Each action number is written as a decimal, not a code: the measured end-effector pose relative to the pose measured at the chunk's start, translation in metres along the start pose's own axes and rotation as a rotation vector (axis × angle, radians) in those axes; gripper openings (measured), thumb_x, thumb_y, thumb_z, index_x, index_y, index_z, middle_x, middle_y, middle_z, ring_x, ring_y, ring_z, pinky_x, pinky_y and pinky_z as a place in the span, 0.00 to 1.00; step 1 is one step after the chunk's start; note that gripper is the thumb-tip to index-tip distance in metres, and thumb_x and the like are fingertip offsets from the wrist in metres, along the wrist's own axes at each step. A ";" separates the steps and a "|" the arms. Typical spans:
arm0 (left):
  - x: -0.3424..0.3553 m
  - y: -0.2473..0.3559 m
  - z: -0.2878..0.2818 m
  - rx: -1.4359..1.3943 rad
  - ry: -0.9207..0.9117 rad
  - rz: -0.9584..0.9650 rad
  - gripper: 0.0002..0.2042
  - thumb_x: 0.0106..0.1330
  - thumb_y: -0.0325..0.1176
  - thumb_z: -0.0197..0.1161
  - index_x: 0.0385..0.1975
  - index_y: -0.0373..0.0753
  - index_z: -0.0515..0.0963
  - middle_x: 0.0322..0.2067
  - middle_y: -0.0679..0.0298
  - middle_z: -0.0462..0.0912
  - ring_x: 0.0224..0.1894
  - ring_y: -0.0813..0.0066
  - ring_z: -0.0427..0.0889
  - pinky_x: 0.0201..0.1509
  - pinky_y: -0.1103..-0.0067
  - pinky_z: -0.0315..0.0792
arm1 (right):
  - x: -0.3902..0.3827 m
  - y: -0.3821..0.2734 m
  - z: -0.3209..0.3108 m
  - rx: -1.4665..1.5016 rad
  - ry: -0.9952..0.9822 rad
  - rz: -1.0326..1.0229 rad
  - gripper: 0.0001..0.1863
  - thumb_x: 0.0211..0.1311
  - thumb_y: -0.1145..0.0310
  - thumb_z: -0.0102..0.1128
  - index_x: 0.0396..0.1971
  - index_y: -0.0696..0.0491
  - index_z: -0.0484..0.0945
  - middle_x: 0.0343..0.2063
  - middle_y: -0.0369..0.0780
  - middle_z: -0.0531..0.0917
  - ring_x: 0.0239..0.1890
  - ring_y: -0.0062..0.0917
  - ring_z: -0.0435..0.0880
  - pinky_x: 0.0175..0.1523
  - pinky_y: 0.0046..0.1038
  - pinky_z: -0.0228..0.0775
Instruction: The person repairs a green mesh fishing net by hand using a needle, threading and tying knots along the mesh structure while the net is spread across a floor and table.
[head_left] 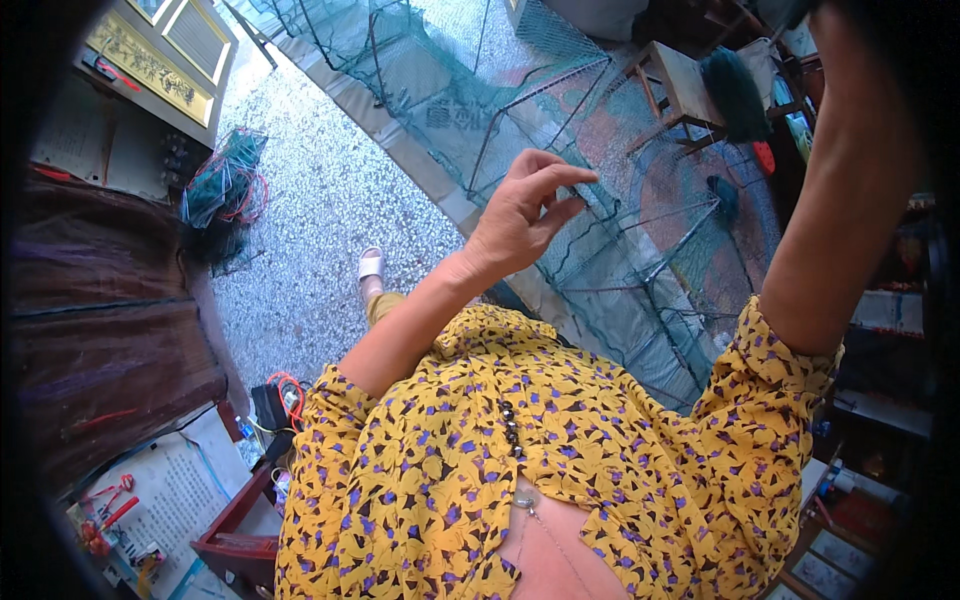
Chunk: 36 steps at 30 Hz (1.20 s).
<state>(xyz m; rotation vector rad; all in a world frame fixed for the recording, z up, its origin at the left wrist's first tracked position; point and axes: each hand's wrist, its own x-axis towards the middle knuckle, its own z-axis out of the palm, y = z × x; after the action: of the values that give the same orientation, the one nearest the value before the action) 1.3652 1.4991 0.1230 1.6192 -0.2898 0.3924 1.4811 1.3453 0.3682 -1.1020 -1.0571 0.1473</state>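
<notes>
My left hand (530,205) is raised over a long teal mesh net (650,300) with dark frames, which runs diagonally across the floor. Its fingers are curled, with thumb and index apart, and I make out nothing held in them. My right forearm (830,190) reaches up past the top right edge, where the hand is out of view. A dark green bundle (730,95) hangs by a wooden stool (675,90) to the right, beside that forearm.
At left are a yellow-panelled door (150,70), a tangled netting heap (225,190) on the speckled floor (300,150), and a dark covered surface (110,320). My foot in a pale sandal (370,262) stands there. A red wooden piece (230,550) is at lower left.
</notes>
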 end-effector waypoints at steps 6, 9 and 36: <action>-0.001 0.004 -0.043 -0.641 0.106 -0.398 0.06 0.67 0.35 0.53 0.33 0.40 0.74 0.36 0.64 0.79 0.37 0.77 0.78 0.37 0.86 0.71 | -0.045 0.027 0.005 -0.883 -0.140 0.029 0.03 0.57 0.73 0.57 0.31 0.54 0.75 0.28 0.36 0.77 0.31 0.21 0.77 0.32 0.21 0.71; -0.012 -0.004 -0.041 -0.926 0.096 -0.564 0.06 0.68 0.36 0.51 0.34 0.42 0.71 0.36 0.63 0.78 0.37 0.76 0.78 0.35 0.85 0.71 | -0.067 0.057 0.025 -1.177 -0.639 0.005 0.02 0.54 0.73 0.59 0.29 0.53 0.77 0.31 0.37 0.76 0.34 0.24 0.76 0.34 0.25 0.71; -0.018 -0.012 0.002 -0.991 0.226 -0.660 0.04 0.64 0.29 0.55 0.36 0.40 0.69 0.27 0.71 0.70 0.28 0.83 0.69 0.31 0.85 0.66 | -0.115 0.123 0.073 -1.183 -0.340 0.077 0.05 0.43 0.71 0.65 0.21 0.51 0.77 0.27 0.35 0.71 0.35 0.28 0.72 0.39 0.29 0.67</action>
<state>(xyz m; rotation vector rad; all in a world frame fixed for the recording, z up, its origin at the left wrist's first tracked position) 1.3535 1.4968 0.1045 0.6135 0.2169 -0.0947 1.4112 1.3885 0.2035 -2.2335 -1.4401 -0.2892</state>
